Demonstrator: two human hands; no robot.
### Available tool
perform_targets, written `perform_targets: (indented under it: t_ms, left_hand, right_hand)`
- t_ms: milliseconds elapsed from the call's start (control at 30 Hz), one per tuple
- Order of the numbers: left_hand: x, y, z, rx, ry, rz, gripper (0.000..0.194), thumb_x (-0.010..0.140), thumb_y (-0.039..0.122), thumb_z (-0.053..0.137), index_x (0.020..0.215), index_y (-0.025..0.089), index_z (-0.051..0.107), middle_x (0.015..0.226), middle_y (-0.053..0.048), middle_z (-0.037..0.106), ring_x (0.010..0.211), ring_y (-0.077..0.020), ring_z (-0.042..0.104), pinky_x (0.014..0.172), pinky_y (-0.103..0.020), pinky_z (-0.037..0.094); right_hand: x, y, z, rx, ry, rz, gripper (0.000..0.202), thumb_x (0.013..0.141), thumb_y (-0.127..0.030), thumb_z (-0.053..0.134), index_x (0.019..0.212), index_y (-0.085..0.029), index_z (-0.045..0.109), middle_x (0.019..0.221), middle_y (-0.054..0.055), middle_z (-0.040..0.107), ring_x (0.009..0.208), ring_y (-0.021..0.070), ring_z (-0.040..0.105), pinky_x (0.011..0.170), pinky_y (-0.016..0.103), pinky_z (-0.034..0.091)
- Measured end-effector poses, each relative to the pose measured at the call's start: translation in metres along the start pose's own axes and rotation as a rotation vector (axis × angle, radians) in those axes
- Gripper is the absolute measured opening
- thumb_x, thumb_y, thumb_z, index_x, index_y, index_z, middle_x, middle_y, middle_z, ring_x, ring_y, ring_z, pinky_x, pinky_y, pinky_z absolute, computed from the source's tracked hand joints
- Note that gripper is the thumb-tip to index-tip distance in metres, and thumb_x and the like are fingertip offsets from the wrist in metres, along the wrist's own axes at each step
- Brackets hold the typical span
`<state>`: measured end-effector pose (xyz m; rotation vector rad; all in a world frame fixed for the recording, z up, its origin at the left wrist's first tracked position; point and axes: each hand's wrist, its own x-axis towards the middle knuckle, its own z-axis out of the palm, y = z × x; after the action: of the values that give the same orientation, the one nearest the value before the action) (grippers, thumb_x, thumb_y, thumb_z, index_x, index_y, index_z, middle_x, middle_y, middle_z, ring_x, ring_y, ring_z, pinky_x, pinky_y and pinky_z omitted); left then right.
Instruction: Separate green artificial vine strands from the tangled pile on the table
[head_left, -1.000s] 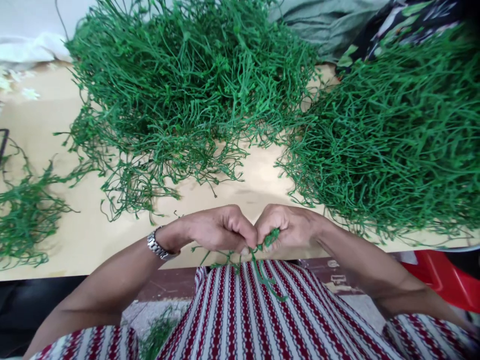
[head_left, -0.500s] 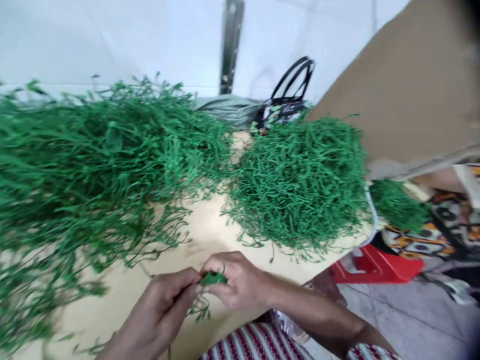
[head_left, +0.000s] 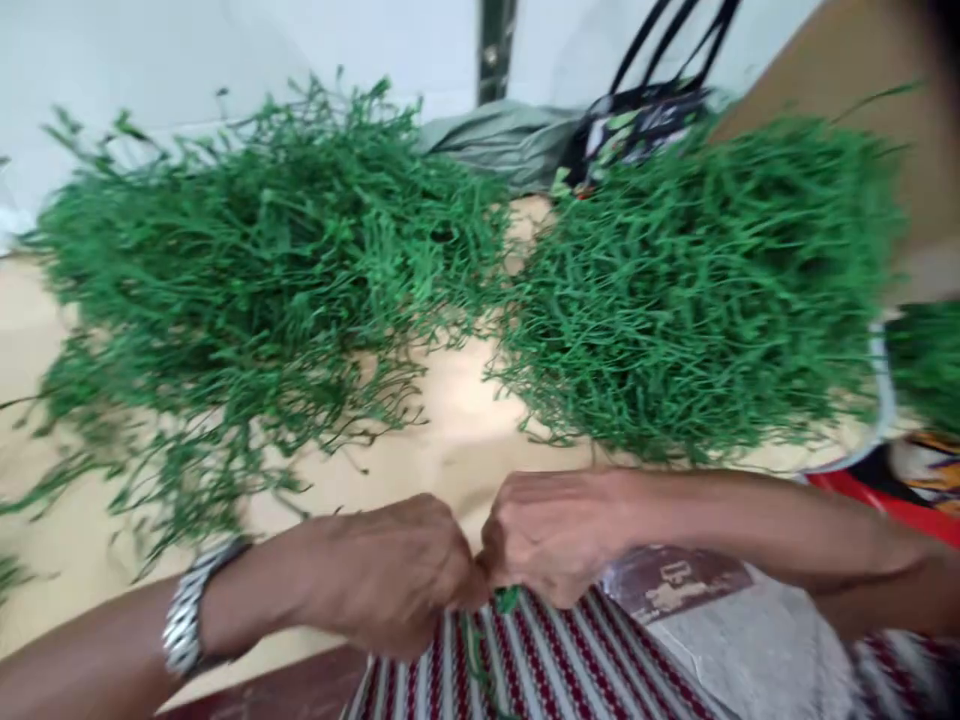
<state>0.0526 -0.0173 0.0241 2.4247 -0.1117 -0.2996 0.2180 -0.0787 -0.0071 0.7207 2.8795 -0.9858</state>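
My left hand (head_left: 397, 570) and my right hand (head_left: 555, 530) meet near the table's front edge, both closed with fingertips together. A small bunch of green stems (head_left: 508, 600) pokes out below the fingers, in front of the striped cloth at my lap. Most of the bunch is hidden by the hands. Beyond my left hand spreads a loose, tangled heap of thin green stems (head_left: 262, 260) with small tips. A denser pile of green stems (head_left: 697, 300) lies past my right hand.
Bare tan tabletop (head_left: 457, 400) shows between the heaps. Behind stand a grey-green cloth (head_left: 510, 145) and a dark patterned bag (head_left: 637, 130) with black handles. A brown panel (head_left: 810, 70) rises at back right; a red object (head_left: 885, 510) sits at the right edge.
The view has shifted, with the heaps now higher in the picture. My hands have drawn closer to my lap, and my fists are turned knuckles up, covering more of the green bunch.
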Motion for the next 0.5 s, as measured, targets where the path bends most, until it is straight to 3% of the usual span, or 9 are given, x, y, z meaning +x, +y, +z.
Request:
perform_targets:
  t_ms: [33, 100, 200, 300, 400, 500]
  left_hand:
    - [0.002, -0.003, -0.004, -0.038, -0.063, 0.024, 0.022, 0.055, 0.0, 0.051, 0.049, 0.018, 0.041, 0.044, 0.003, 0.048, 0.042, -0.0108, 0.04, 0.046, -0.024, 0.031]
    - [0.002, -0.01, -0.011, -0.139, -0.081, 0.009, 0.022, 0.057, -0.002, 0.048, 0.049, 0.018, 0.04, 0.043, 0.003, 0.044, 0.042, -0.0104, 0.037, 0.047, -0.024, 0.029]
    - [-0.006, -0.021, -0.017, -0.296, 0.1, -0.117, 0.022, 0.068, 0.0, 0.043, 0.053, 0.017, 0.046, 0.048, 0.003, 0.041, 0.045, -0.0089, 0.036, 0.048, -0.023, 0.028]
    - [-0.012, -0.028, -0.011, -0.446, 0.351, -0.281, 0.02, 0.079, 0.011, 0.042, 0.062, 0.015, 0.053, 0.048, 0.004, 0.037, 0.045, -0.0073, 0.033, 0.046, -0.02, 0.027]
    - [-0.011, -0.03, 0.005, -0.523, 0.556, -0.384, 0.021, 0.081, 0.018, 0.044, 0.063, 0.013, 0.055, 0.051, 0.004, 0.039, 0.048, -0.007, 0.035, 0.045, -0.018, 0.027]
    - [-0.01, -0.03, 0.018, -0.578, 0.66, -0.398, 0.021, 0.081, 0.02, 0.045, 0.064, 0.012, 0.055, 0.054, 0.003, 0.042, 0.05, -0.0071, 0.035, 0.046, -0.018, 0.028]
  right_hand:
    - [-0.001, 0.0, -0.003, -0.014, -0.015, -0.001, 0.009, 0.064, -0.012, 0.056, 0.058, -0.017, 0.054, 0.05, -0.004, 0.052, 0.042, 0.008, 0.033, 0.041, 0.023, 0.023]
    - [-0.004, 0.003, -0.008, -0.031, 0.022, 0.048, 0.011, 0.064, -0.007, 0.053, 0.061, -0.017, 0.056, 0.052, -0.002, 0.054, 0.043, 0.0079, 0.036, 0.042, 0.023, 0.023]
    - [-0.006, 0.013, -0.011, 0.065, 0.249, 0.18, 0.021, 0.068, -0.002, 0.049, 0.08, -0.015, 0.061, 0.061, 0.0, 0.057, 0.049, 0.0093, 0.042, 0.046, 0.023, 0.027]
    - [0.001, 0.021, -0.001, 0.417, 0.513, 0.3, 0.018, 0.075, -0.018, 0.057, 0.093, -0.015, 0.058, 0.069, 0.001, 0.059, 0.055, 0.0098, 0.047, 0.05, 0.022, 0.034]
    - [0.016, 0.024, 0.019, 0.761, 0.737, 0.389, 0.02, 0.076, -0.031, 0.061, 0.087, -0.015, 0.059, 0.074, 0.0, 0.059, 0.064, 0.0097, 0.051, 0.056, 0.02, 0.04]
    - [0.028, 0.023, 0.034, 0.874, 0.864, 0.435, 0.018, 0.078, -0.031, 0.057, 0.075, -0.013, 0.057, 0.065, -0.002, 0.053, 0.061, 0.0086, 0.048, 0.054, 0.019, 0.039]
